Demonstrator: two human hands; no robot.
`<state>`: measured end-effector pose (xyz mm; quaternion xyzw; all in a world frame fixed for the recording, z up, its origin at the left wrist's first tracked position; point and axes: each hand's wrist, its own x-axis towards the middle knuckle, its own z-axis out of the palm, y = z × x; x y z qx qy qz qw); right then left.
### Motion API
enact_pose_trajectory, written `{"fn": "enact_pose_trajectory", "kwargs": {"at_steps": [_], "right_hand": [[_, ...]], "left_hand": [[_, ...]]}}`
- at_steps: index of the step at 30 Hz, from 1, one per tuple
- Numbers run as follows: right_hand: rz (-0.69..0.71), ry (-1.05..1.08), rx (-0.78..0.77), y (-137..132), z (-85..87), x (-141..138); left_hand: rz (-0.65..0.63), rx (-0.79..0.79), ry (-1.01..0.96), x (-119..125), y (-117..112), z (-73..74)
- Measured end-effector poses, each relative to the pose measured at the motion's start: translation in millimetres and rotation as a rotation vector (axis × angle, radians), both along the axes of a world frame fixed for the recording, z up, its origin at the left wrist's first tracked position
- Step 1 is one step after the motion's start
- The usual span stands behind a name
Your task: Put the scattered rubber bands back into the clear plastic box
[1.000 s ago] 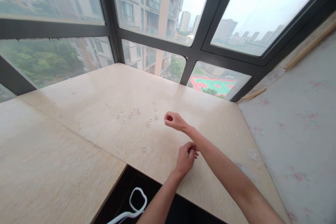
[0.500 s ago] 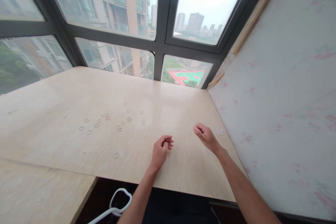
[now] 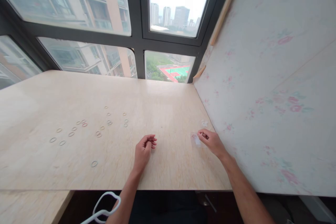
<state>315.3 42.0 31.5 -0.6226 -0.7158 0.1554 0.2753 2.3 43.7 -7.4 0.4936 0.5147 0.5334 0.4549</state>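
Several small rubber bands point(image 3: 97, 134) lie scattered on the beige marble tabletop point(image 3: 162, 108), and one lone band point(image 3: 94, 163) sits nearer the front edge. My left hand point(image 3: 144, 149) rests on the table with fingers curled closed; what it holds, if anything, is hidden. My right hand point(image 3: 212, 141) is at the table's right side, by the wall, fingers pinched on a small clear plastic bag point(image 3: 195, 140) lying on the table.
A floral-papered wall point(image 3: 262, 87) bounds the table on the right. Dark-framed windows point(image 3: 136, 42) run along the back. A white loop-shaped object point(image 3: 105, 206) hangs below the front edge. A small white scrap point(image 3: 204, 123) lies near the wall.
The view has swung to the right. My right hand moved from near the rubber bands across to the wall side and came down on the clear bag. My left hand stayed curled.
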Motion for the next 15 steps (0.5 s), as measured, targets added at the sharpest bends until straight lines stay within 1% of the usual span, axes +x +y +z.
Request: {"fn": "enact_pose_trajectory", "kwargs": {"at_steps": [7, 11, 15], "right_hand": [[0.042, -0.094, -0.029, 5.0, -2.0, -1.4], [0.049, -0.133, -0.03, 3.1, 1.9, -0.6], [0.019, -0.095, 0.013, -5.9, 8.1, 0.2]], "left_hand": [[0.0, -0.005, 0.051, 2.0, -1.9, 1.0], [0.0, -0.011, 0.064, 2.8, -2.9, 4.0], [-0.011, -0.023, 0.046, 2.5, -2.4, 5.5]]}}
